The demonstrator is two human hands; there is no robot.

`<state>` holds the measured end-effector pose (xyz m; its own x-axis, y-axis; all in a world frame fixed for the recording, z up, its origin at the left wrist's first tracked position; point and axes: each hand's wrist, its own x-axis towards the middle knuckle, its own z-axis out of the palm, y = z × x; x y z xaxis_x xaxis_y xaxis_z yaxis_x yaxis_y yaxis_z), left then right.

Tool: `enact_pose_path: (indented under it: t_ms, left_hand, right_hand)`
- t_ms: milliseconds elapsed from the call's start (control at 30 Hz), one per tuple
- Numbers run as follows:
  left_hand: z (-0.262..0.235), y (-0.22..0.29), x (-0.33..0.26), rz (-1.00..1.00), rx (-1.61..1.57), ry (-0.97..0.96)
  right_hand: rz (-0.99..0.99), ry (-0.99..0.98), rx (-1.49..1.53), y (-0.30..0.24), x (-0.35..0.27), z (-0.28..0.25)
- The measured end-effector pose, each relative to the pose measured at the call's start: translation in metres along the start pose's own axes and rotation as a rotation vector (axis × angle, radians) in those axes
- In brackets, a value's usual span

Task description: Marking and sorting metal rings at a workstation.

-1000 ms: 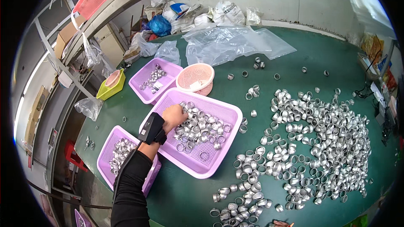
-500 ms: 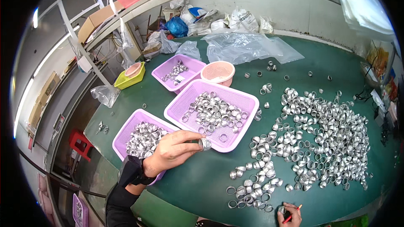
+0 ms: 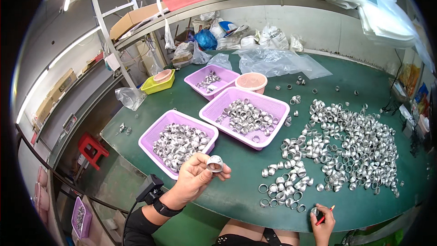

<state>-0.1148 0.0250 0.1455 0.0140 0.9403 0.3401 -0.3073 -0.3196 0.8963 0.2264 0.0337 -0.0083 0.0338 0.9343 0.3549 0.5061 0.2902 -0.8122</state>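
A silver metal ring [image 3: 215, 163] is pinched between the fingers of my left hand [image 3: 195, 180], its open end facing me. That hand is just in front of the left purple basket [image 3: 144, 142], which is full of similar rings. At the table's near edge my right hand [image 3: 324, 223] holds another metal ring [image 3: 315, 211] and a red pen [image 3: 325, 215]. A second purple basket [image 3: 273, 134] holds fewer rings, beyond my left hand. To the right spreads a large heap of loose metal rings [image 3: 355, 148], with a smaller group [image 3: 287, 187] nearer me.
A third purple basket [image 3: 191, 78] with some rings and a round pink basket [image 3: 260, 90] stand farther back. A yellow-green basket [image 3: 149, 86] is at the far left. Clear plastic bags [image 3: 273, 61] lie along the back. A red stool [image 3: 92, 148] stands left of the green table [image 3: 227, 177].
My left hand has drawn back toward me from the middle basket and turned, with the ring still in its fingers. The view has swung left. My right hand keeps its ring and pen.
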Motion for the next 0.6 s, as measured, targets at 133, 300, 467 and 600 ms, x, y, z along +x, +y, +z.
enact_pose_path:
  t_ms: [133, 300, 467, 600]
  left_hand:
    - [-0.031, 0.014, -0.006, 0.089, 0.090, 0.082]
    - [-0.127, 0.027, 0.005, -0.215, 1.253, 0.491]
    - [-0.042, 0.021, -0.019, -0.097, 1.336, 0.196]
    - [0.020, -0.064, -0.023, 0.020, 1.234, -0.355]
  right_hand:
    - [0.006, -0.003, -0.002, 0.003, -0.005, -0.002]
    - [0.062, 0.105, 0.058, 0.013, -0.007, -0.002]
    - [0.230, 0.044, 0.421, -0.005, -0.002, 0.002]
    - [0.314, -0.084, 0.625, -0.033, -0.011, 0.022]
